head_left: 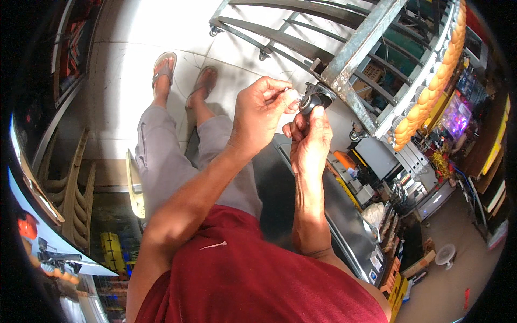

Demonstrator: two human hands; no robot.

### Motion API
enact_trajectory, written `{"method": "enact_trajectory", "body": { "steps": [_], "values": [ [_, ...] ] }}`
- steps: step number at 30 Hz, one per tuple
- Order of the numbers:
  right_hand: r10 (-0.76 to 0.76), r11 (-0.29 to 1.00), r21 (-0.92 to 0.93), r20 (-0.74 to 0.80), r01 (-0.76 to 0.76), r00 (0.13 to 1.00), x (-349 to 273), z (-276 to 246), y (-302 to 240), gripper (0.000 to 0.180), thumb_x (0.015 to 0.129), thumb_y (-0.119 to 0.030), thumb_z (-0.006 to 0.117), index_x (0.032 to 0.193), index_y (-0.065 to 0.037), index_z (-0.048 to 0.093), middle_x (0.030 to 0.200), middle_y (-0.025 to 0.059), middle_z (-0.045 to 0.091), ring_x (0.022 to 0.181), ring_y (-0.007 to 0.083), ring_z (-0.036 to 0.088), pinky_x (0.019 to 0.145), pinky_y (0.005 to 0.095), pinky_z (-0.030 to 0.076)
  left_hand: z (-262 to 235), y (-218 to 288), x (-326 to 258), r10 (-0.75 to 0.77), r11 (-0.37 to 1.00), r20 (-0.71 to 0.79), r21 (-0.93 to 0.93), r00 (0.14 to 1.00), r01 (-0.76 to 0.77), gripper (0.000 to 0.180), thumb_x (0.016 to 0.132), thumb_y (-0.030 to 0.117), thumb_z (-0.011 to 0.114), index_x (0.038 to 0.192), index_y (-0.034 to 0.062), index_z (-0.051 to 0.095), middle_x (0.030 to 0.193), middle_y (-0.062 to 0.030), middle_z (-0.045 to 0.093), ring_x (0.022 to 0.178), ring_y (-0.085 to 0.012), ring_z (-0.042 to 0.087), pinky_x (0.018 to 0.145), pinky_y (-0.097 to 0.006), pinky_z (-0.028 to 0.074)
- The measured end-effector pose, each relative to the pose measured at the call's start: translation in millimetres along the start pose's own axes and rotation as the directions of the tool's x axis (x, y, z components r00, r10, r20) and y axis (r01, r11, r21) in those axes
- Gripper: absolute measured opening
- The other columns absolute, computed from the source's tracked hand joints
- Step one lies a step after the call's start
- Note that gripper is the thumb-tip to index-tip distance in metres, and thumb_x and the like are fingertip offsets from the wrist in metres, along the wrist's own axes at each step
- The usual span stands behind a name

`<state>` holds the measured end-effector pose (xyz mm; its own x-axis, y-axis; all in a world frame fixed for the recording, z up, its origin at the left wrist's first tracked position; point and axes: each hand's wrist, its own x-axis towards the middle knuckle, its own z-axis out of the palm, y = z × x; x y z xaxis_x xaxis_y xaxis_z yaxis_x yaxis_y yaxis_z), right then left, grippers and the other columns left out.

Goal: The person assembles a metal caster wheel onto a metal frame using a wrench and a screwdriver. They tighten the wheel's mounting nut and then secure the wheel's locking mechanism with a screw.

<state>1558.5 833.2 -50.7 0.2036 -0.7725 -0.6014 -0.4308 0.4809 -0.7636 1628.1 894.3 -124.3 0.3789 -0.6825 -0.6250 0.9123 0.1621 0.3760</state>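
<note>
A black caster wheel [312,101] sits at the lower end of the metal rack's corner post; whether it is joined to the post I cannot tell. My right hand [311,137] is closed around the wheel from below, thumb on its near side. To the left of the wheel, my left hand [264,107] is closed in a pinch, thumb against forefinger, touching the wheel's left side. Something small and pale shows at its fingertips, too small to name. The metal rack [344,64], grey with dark curved slats, lies tipped on its side at the upper right.
More casters are on the rack, one a black caster [354,134] at its near corner. Orange egg-like balls [425,102] line its right side. A dark glossy surface [280,199] lies beside my legs. Boxes and tools crowd the right; a pale plastic chair [134,185] stands left.
</note>
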Motion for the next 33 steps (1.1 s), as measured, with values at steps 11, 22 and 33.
{"method": "enact_trajectory", "body": {
  "steps": [11,22,33],
  "values": [
    [0.006,0.998,0.062,0.054,-0.009,0.999,-1,0,-2,0.032,0.105,-0.034,0.053,0.1,-0.002,0.059,0.067,-0.0045,0.038,0.055,0.0072,0.032,0.056,0.028,0.04,5,11,-1,0.015,0.981,0.055,0.191,0.998,-0.025,0.018,0.095,0.002,0.066,0.111,-0.0065,0.065,0.11,-0.013,0.069,0.094,-0.0135,0.068,0.081,-0.025,0.057],
    [-0.103,0.993,-0.052,0.009,0.104,0.995,-3,-13,13,0.023,0.097,-0.019,0.068,0.11,-0.001,0.062,0.07,-0.0042,0.056,0.06,0.0043,0.049,0.054,0.0221,0.04,20,-6,-18,0.069,0.99,-0.037,0.129,0.997,-0.064,0.027,0.1,0.011,0.061,0.122,-0.0046,0.065,0.108,-0.012,0.069,0.09,-0.0157,0.069,0.073,-0.026,0.057],
    [-0.244,0.962,-0.141,-0.056,0.235,0.968,-1,-16,10,0.029,0.091,-0.011,0.072,0.113,0.005,0.061,0.065,-0.005,0.049,0.061,0.0029,0.044,0.054,0.0214,0.038,33,4,-20,-0.065,0.986,-0.062,0.152,0.996,0.074,0.032,0.104,0.014,0.053,0.13,-0.0038,0.059,0.12,-0.0094,0.064,0.102,-0.015,0.065,0.083,-0.028,0.057]
  ]
}}
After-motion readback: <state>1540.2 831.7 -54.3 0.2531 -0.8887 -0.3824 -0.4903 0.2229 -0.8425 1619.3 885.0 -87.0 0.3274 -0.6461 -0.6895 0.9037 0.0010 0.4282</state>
